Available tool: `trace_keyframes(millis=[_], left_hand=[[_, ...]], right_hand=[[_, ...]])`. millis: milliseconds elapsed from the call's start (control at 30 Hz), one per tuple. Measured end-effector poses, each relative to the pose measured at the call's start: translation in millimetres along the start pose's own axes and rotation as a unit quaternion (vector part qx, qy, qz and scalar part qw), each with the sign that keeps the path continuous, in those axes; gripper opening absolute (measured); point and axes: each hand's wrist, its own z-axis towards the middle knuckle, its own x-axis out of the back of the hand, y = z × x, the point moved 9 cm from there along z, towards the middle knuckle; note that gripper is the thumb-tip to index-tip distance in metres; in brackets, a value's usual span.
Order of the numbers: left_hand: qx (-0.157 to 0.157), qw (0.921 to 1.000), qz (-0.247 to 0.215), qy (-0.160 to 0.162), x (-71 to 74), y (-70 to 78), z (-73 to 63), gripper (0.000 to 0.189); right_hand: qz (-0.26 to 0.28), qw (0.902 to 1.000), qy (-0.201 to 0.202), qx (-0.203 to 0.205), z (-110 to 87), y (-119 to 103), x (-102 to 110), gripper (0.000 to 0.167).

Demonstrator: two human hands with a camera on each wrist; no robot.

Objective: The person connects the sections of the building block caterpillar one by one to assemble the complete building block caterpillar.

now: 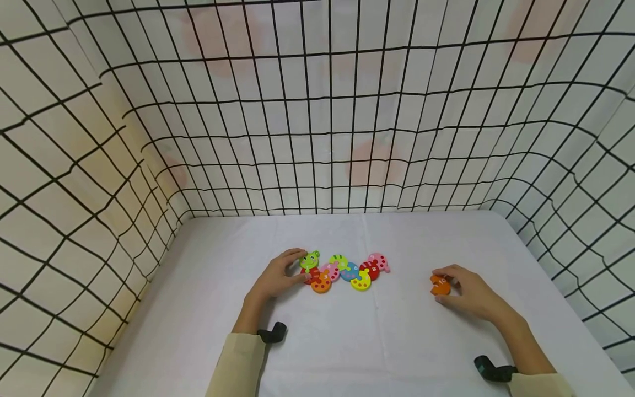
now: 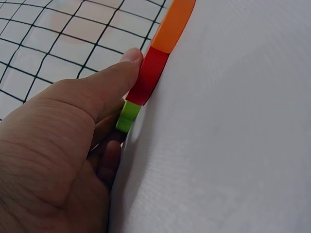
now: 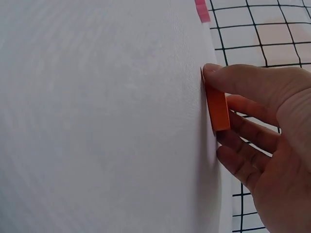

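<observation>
A row of joined, colourful caterpillar puzzle pieces (image 1: 349,271) lies on the white surface. Its green head piece (image 1: 309,261) has a smiling face and sits at the left end, above a red piece (image 2: 147,75). My left hand (image 1: 275,277) grips this end, thumb on the red piece's edge and fingers round the head's far side. Further right, my right hand (image 1: 468,290) pinches a separate orange puzzle piece (image 1: 441,286) between thumb and fingers. In the right wrist view the orange piece (image 3: 218,108) shows its edge, close to the cloth.
A white cloth (image 1: 387,342) covers the table. Black wire grid panels (image 1: 317,116) stand at the back and on both sides. A pink piece (image 1: 379,261) ends the row on the right, apart from the orange one. Dark straps with a camera mount (image 1: 274,333) sit on the wrists.
</observation>
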Motion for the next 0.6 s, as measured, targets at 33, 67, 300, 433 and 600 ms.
trace_keyframes(millis=[33,67,300,433,600], left_hand=[[0.001,1.0000,0.001,-0.002,-0.5,-0.5,0.3,0.064],[0.000,1.0000,0.001,-0.001,-0.8,-0.7,0.6,0.064],[0.006,1.0000,0.003,0.007,0.6,-3.5,1.2,0.064],[0.004,1.0000,-0.002,0.007,1.2,-2.9,0.3,0.063],[0.002,0.9999,0.009,-0.005,-0.9,-1.9,0.0,0.066]], right_hand=[[0.003,1.0000,0.000,-0.004,-0.7,0.5,-0.4,0.058],[0.005,1.0000,0.001,-0.008,-1.2,0.7,-0.4,0.058],[-0.002,0.9997,0.013,-0.019,3.7,-1.6,-0.4,0.053],[0.005,0.9994,0.019,-0.030,12.1,-6.0,-3.2,0.054],[0.020,0.9986,0.021,-0.044,23.2,-13.4,-8.6,0.055]])
